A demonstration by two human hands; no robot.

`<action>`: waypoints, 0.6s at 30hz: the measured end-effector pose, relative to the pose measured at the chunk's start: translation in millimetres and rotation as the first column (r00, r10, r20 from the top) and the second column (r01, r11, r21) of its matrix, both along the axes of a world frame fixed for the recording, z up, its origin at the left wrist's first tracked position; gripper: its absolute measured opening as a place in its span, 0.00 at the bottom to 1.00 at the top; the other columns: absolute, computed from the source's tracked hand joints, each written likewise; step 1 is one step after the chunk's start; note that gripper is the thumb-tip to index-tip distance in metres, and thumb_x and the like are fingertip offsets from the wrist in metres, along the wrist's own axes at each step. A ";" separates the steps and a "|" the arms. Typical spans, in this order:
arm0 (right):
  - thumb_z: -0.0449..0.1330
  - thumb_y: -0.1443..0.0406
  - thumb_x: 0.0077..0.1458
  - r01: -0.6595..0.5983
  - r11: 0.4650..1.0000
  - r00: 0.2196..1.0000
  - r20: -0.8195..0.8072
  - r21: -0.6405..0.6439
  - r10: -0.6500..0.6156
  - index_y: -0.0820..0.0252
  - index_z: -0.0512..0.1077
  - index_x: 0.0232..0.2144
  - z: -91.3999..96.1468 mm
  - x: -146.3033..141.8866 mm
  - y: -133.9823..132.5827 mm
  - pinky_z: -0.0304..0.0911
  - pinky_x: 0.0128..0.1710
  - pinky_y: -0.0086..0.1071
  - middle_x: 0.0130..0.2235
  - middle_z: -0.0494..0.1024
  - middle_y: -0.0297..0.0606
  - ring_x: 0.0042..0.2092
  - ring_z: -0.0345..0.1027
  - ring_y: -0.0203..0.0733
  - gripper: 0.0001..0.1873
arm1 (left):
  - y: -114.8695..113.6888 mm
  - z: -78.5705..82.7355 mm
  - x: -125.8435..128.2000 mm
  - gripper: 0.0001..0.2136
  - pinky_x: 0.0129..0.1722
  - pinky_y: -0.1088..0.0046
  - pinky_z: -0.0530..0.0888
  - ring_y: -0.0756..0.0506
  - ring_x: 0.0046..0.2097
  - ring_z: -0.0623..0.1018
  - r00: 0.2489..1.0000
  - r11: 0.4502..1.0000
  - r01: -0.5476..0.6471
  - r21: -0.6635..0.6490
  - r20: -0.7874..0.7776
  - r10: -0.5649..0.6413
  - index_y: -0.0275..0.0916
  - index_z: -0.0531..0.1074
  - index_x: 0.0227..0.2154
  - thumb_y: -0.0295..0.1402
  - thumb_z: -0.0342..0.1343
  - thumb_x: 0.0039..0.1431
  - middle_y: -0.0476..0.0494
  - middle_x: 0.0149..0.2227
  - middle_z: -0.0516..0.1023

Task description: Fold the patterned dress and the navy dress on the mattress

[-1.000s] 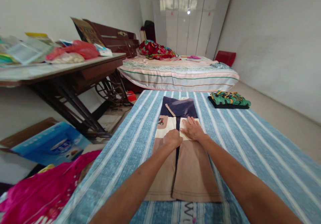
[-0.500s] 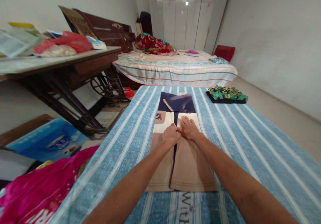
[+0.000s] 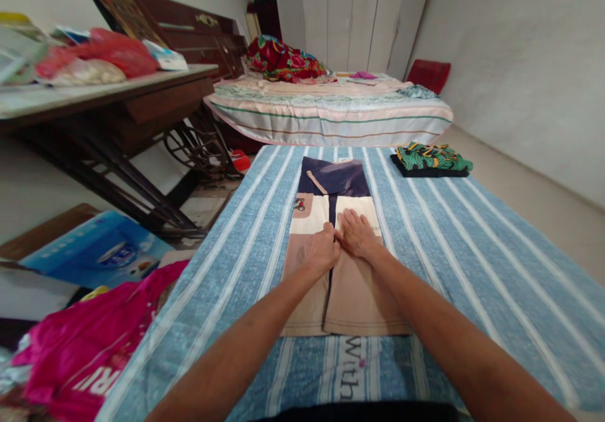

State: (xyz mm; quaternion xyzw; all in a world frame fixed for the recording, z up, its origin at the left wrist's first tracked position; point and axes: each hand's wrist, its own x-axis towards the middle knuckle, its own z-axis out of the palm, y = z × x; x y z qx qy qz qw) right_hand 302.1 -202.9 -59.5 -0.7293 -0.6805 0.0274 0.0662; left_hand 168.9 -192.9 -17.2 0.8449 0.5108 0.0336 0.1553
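A folded garment point(image 3: 352, 293) in tan, cream and navy bands lies lengthwise on the blue striped bedsheet point(image 3: 449, 245). My left hand point(image 3: 322, 251) rests on its middle with the fingers curled under, pinching the cloth at the centre fold. My right hand point(image 3: 357, 233) lies flat beside it, fingers stretched out and pressed on the cream band. The two hands touch at the centre line.
A folded green patterned cloth point(image 3: 432, 159) sits at the far right of the sheet. A pink garment point(image 3: 89, 346) is heaped at the near left. A dark wooden table point(image 3: 108, 104) with bags stands left, above a blue box point(image 3: 92, 252). A second bed point(image 3: 331, 110) lies beyond.
Both hands have stayed on the garment's middle and drawn closer together; the left fingers have curled onto the centre fold. The camera has tilted down a little.
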 end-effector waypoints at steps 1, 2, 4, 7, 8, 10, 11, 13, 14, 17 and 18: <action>0.37 0.52 0.63 -0.002 1.000 1.000 -0.005 -0.008 0.002 0.67 0.51 0.61 2.2 0.3 0.0 0.40 0.59 0.46 0.64 0.49 0.50 0.64 0.39 0.51 0.32 | -0.8 0.0 -0.5 0.11 0.36 0.68 0.70 0.40 0.41 0.77 1.000 1.000 0.000 0.002 0.014 0.000 0.39 0.61 0.43 0.32 0.46 0.57 0.38 0.38 0.77; 0.37 0.52 0.63 -0.002 1.000 1.000 -0.010 -0.013 0.002 0.68 0.51 0.61 4.8 0.3 -0.5 0.40 0.59 0.46 0.64 0.50 0.50 0.64 0.39 0.51 0.32 | -1.6 0.5 -1.0 0.11 0.35 0.68 0.70 0.40 0.41 0.77 1.000 1.000 -0.002 -0.002 0.028 0.002 0.39 0.61 0.43 0.32 0.46 0.56 0.38 0.37 0.77; 0.35 0.51 0.63 0.002 1.000 1.000 -0.016 -0.013 -0.003 0.68 0.52 0.60 9.5 -0.6 -3.6 0.41 0.59 0.45 0.64 0.50 0.51 0.64 0.40 0.52 0.33 | -3.0 2.5 -2.2 0.12 0.34 0.69 0.69 0.40 0.41 0.77 0.999 1.000 -0.012 -0.026 0.049 0.013 0.39 0.61 0.43 0.32 0.47 0.56 0.38 0.37 0.77; 0.34 0.52 0.63 0.013 1.000 1.000 -0.023 -0.016 -0.013 0.68 0.51 0.61 10.9 -4.4 -12.7 0.39 0.60 0.45 0.64 0.48 0.51 0.65 0.37 0.51 0.33 | -4.8 5.4 -3.9 0.13 0.34 0.71 0.69 0.41 0.40 0.77 0.997 0.996 -0.028 -0.083 0.065 0.034 0.38 0.61 0.44 0.33 0.49 0.55 0.39 0.37 0.77; 0.35 0.52 0.63 0.012 1.000 1.000 -0.022 -0.020 -0.013 0.68 0.50 0.61 9.4 -6.0 -16.1 0.37 0.60 0.46 0.65 0.47 0.51 0.65 0.36 0.51 0.33 | -5.5 6.0 -4.4 0.13 0.34 0.72 0.69 0.42 0.40 0.77 0.997 0.995 -0.033 -0.094 0.069 0.040 0.38 0.61 0.44 0.32 0.50 0.55 0.39 0.37 0.77; 0.36 0.52 0.63 0.008 1.000 1.000 -0.009 -0.022 -0.008 0.67 0.50 0.61 4.5 -8.9 -21.9 0.37 0.60 0.47 0.65 0.47 0.50 0.65 0.36 0.51 0.32 | -7.1 6.9 -4.8 0.13 0.34 0.72 0.68 0.42 0.40 0.77 0.996 0.994 -0.038 -0.098 0.080 0.046 0.38 0.61 0.44 0.31 0.50 0.55 0.39 0.36 0.77; 0.37 0.52 0.63 0.005 1.000 1.000 0.000 -0.016 -0.005 0.67 0.50 0.61 1.8 -10.0 -23.8 0.37 0.60 0.47 0.65 0.47 0.50 0.65 0.36 0.51 0.32 | -8.2 7.3 -4.8 0.13 0.34 0.72 0.68 0.43 0.39 0.77 0.995 0.995 -0.041 -0.095 0.084 0.049 0.38 0.61 0.44 0.31 0.50 0.55 0.39 0.36 0.77; 0.38 0.52 0.62 -0.004 1.000 1.000 0.017 0.004 0.004 0.67 0.50 0.61 -2.5 -11.1 -25.2 0.38 0.59 0.47 0.64 0.48 0.51 0.65 0.37 0.52 0.32 | -10.7 8.0 -4.8 0.14 0.35 0.72 0.68 0.43 0.40 0.77 0.995 0.995 -0.044 -0.087 0.091 0.052 0.37 0.61 0.45 0.29 0.49 0.55 0.39 0.36 0.77; 0.38 0.52 0.62 -0.008 1.000 1.000 0.021 0.010 0.008 0.68 0.50 0.61 -3.6 -11.1 -24.9 0.38 0.59 0.48 0.64 0.48 0.51 0.65 0.37 0.52 0.32 | -12.3 8.5 -4.9 0.14 0.35 0.72 0.68 0.43 0.40 0.77 0.994 0.995 -0.048 -0.086 0.094 0.056 0.37 0.61 0.45 0.29 0.50 0.54 0.39 0.35 0.77; 0.39 0.52 0.62 -0.008 1.000 1.000 0.017 0.003 0.007 0.68 0.50 0.61 -2.2 -9.7 -22.6 0.38 0.59 0.48 0.64 0.48 0.52 0.65 0.37 0.53 0.33 | -17.2 9.4 -6.6 0.16 0.36 0.72 0.69 0.43 0.41 0.77 0.991 0.994 -0.068 -0.082 0.114 0.077 0.38 0.60 0.46 0.29 0.52 0.54 0.41 0.35 0.77; 0.39 0.52 0.62 -0.004 1.000 1.000 0.011 -0.003 0.004 0.68 0.50 0.61 -0.5 -9.4 -22.5 0.39 0.59 0.48 0.64 0.48 0.52 0.65 0.37 0.53 0.33 | -18.4 9.2 -7.7 0.16 0.37 0.72 0.69 0.43 0.41 0.77 0.988 0.994 -0.075 -0.085 0.130 0.086 0.38 0.60 0.46 0.30 0.52 0.54 0.41 0.35 0.77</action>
